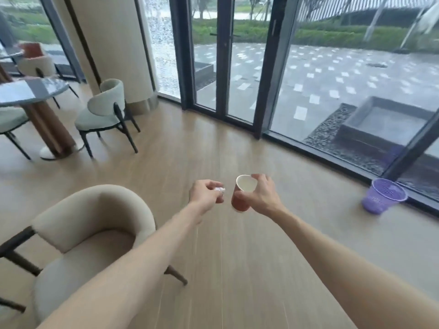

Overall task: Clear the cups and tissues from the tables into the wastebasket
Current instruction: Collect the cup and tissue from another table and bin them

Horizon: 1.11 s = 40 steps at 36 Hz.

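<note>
Here the left hand [206,193] is closed around a small crumpled white tissue [219,189], pinched at the fingertips, while the right hand [260,195] grips a brown paper cup [241,194] by its side, mouth tilted toward the camera. The purple mesh wastebasket [383,195] stands well off to the right by the window. Best to walk close and release both directly above its rim, since a tissue drifts.

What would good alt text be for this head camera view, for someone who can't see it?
A person's right hand holds a paper cup and the left hand a crumpled tissue over a wood floor. A purple wastebasket stands ahead to the right by glass doors; chairs and a round table are on the left.
</note>
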Each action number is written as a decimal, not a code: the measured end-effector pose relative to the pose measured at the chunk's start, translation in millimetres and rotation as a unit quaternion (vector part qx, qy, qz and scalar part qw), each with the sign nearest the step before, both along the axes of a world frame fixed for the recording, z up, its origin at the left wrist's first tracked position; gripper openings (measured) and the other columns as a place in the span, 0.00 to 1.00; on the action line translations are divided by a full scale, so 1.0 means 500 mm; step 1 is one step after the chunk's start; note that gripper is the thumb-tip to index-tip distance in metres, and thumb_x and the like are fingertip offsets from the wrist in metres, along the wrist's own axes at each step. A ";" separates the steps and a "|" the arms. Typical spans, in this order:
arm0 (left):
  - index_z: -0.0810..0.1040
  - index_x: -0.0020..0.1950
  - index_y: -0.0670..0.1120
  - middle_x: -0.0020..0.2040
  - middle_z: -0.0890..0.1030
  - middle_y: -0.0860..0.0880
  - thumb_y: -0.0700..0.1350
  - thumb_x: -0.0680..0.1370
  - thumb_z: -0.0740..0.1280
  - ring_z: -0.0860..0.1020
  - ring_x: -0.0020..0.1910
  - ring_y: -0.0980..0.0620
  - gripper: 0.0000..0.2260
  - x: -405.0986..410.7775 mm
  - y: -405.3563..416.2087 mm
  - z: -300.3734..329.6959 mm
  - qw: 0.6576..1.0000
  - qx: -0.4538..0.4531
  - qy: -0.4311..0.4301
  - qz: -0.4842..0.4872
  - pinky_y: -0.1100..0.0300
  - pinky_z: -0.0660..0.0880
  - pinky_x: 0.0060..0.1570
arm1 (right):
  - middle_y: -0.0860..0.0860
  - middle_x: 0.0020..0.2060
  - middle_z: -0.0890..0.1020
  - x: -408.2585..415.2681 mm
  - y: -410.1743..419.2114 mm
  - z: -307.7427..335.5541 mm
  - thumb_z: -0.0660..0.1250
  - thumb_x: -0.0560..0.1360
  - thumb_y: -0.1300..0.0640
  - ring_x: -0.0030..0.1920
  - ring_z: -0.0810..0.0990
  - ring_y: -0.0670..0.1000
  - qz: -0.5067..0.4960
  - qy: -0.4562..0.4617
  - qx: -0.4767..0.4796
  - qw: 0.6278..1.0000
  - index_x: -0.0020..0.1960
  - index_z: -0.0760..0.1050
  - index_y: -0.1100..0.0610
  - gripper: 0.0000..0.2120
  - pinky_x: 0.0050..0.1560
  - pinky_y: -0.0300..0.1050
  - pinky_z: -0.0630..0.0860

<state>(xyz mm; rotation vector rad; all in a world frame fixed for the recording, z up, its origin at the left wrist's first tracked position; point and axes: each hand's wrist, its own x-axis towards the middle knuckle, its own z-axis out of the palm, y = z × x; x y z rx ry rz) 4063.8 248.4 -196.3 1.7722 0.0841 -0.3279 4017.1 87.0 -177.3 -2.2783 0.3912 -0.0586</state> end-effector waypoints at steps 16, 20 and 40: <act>0.82 0.46 0.40 0.35 0.82 0.48 0.40 0.71 0.73 0.81 0.32 0.51 0.06 0.166 -0.639 -0.015 0.969 -0.021 0.003 -0.247 0.49 0.80 0.57 | 0.57 0.66 0.69 0.014 -0.539 -0.038 0.73 0.70 0.49 0.71 0.65 0.55 -0.230 0.017 -0.013 0.973 0.72 0.64 0.60 0.36 0.67 0.43 0.62; 0.81 0.45 0.42 0.36 0.82 0.47 0.42 0.71 0.74 0.81 0.31 0.52 0.06 0.241 -0.782 -0.004 0.958 -0.033 0.009 -0.286 0.45 0.79 0.57 | 0.57 0.66 0.69 0.057 -0.657 -0.018 0.74 0.70 0.50 0.71 0.65 0.56 -0.289 0.023 -0.021 0.957 0.72 0.65 0.60 0.36 0.69 0.45 0.61; 0.81 0.44 0.45 0.43 0.81 0.43 0.33 0.70 0.71 0.81 0.34 0.48 0.08 0.439 -1.351 0.001 0.919 0.008 -0.014 -0.394 0.46 0.80 0.56 | 0.55 0.67 0.68 0.199 -1.183 -0.034 0.74 0.67 0.47 0.70 0.66 0.55 -0.393 0.036 -0.036 0.918 0.73 0.64 0.57 0.38 0.69 0.50 0.67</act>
